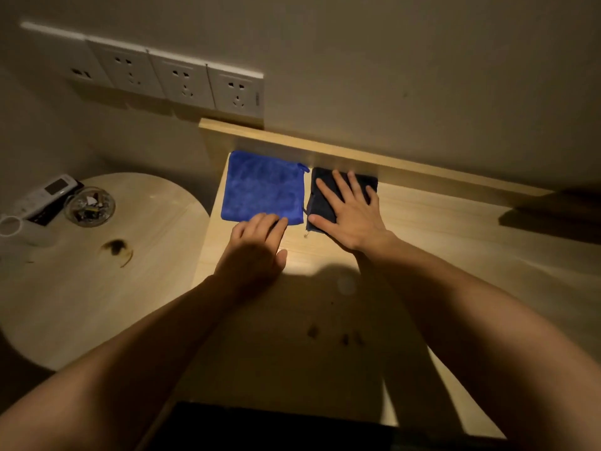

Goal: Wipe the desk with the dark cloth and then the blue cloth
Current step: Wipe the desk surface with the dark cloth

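We start with the desk [422, 222], a pale wooden top with a raised back ledge against the wall; a few dark specks lie on its near part, which is what we judge needs wiping. To its left stands a lower round table [146, 222] carrying a glass ashtray [90, 206] and a remote [48, 193], none of which concerns us.

At the far left of the desk, against the ledge, the two cloths lie flat, just beside each other. The blue cloth [260, 187] is on the left, roughly square, with a small hanging loop at its far right corner. The dark cloth [325, 203] is on the right, looking narrower, its long axis running near to far, with what seems a short tag or thread at its near left corner.

Our right hand [349, 211] lies flat on the dark cloth, fingers spread apart, pressing down and gripping nothing. Our left hand [257, 245] rests on the desk with curled fingers, the tips touching the blue cloth's near edge; we cannot tell whether they pinch it.

Both cloths should be light, soft and limp, so we expect them to bunch if pushed by an edge. A flat palm on the middle should carry the dark cloth best.
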Demonstrator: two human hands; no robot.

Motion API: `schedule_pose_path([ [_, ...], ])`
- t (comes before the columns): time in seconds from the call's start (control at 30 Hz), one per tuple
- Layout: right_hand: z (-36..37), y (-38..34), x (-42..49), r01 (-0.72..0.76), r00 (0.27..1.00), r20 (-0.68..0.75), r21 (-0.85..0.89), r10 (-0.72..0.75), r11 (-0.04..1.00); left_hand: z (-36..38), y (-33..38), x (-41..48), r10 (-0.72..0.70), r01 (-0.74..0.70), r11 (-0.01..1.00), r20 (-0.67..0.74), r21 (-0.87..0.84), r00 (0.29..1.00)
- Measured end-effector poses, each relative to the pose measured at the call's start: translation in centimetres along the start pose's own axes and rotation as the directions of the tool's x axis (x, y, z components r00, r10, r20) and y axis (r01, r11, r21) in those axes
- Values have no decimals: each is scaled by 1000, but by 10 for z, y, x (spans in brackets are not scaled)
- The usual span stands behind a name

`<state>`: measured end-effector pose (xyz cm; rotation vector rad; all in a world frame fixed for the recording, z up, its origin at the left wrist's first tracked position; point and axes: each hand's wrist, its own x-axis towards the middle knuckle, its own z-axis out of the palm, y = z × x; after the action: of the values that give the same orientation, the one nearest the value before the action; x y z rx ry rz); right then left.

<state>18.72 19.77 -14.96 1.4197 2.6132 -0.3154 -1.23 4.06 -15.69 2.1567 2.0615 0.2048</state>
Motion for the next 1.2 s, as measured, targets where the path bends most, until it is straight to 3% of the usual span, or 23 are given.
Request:
schedule_pose_path([
  [0.33, 3, -4, -11, -25, 999, 33, 0, 25, 1000, -4, -1, -25, -12, 12, 1000, 15, 0, 1000],
  [0.53, 8, -15, -28, -39, 997, 72, 17, 38, 999, 3, -7, -52, -23, 20, 996, 40, 90, 999],
  [0.73, 13, -26, -50, -30, 997, 78, 18, 29, 999, 12, -6, -75, -163, 151, 985, 175, 79, 971],
  [1.2, 24, -35, -70, -25, 997, 67, 41, 22, 999, 18, -10, -81, -131, 127, 990, 83, 59, 988],
])
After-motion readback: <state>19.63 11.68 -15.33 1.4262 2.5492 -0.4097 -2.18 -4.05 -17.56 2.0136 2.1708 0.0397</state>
